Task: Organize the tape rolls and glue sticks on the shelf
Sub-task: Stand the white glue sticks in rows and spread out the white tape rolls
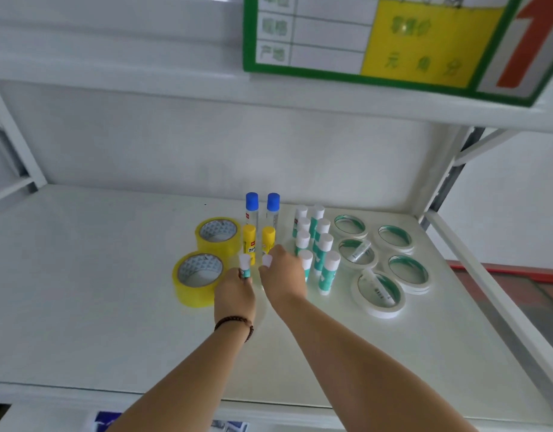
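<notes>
A: What is on the shelf (97, 275)?

B: A white metal shelf, seen from above. Left of centre lie two yellow tape rolls (206, 257), flat, one behind the other. Just right of them stand two blue-capped tubes (262, 207) at the back, with two yellow glue sticks (259, 241) in front.

A: And further right?

B: A cluster of upright teal glue sticks (320, 244) with white caps, in two rows. Beyond them, five white tape rings (390, 257) lie flat; two of the rings have a small tube (378, 288) lying across them.

A: Where are the hands?

B: Both reach in from below. The left hand (236, 289), a beaded bracelet (236, 322) at its wrist, has its grip closed round a small white-capped glue stick (244, 266), held upright in front of the yellow sticks. The right hand (283, 275) grasps a second one (266, 260) beside it; only its white cap shows above the fingers.

A: Anything overhead?

B: A green-bordered sign (393, 42) hangs from the upper shelf; its text is blurred.
</notes>
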